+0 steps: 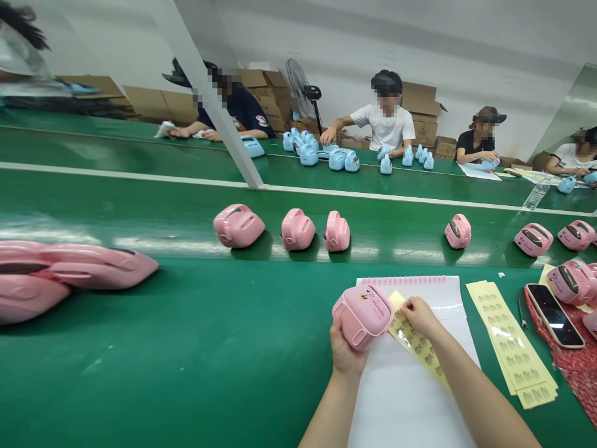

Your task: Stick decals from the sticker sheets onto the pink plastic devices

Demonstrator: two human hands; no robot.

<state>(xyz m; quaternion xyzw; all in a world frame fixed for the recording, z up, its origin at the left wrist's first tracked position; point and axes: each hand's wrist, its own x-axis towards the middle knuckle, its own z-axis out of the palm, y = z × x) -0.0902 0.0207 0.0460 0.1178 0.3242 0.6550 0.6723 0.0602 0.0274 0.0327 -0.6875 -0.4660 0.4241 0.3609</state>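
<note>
My left hand (347, 351) is wrapped round a pink plastic case with rounded corners (366, 317), tilted so its printed top faces up. Thumb and fingertips of my right hand (422, 318) pinch at the upper end of a yellow sticker sheet (417, 345), just right of the case. Whether a single sticker is between those fingers is too small to tell. Beneath both hands lies a white paper sheet (396, 398) with a row of pink prints (410, 280) along its far edge.
More yellow sticker sheets (508, 339) lie to the right, near a phone (555, 315) on red bubble wrap (576, 373). Several pink cases (297, 230) stand along the green belt (396, 218); larger pink pieces (102, 267) lie left. Across it, people handle blue cases (336, 159).
</note>
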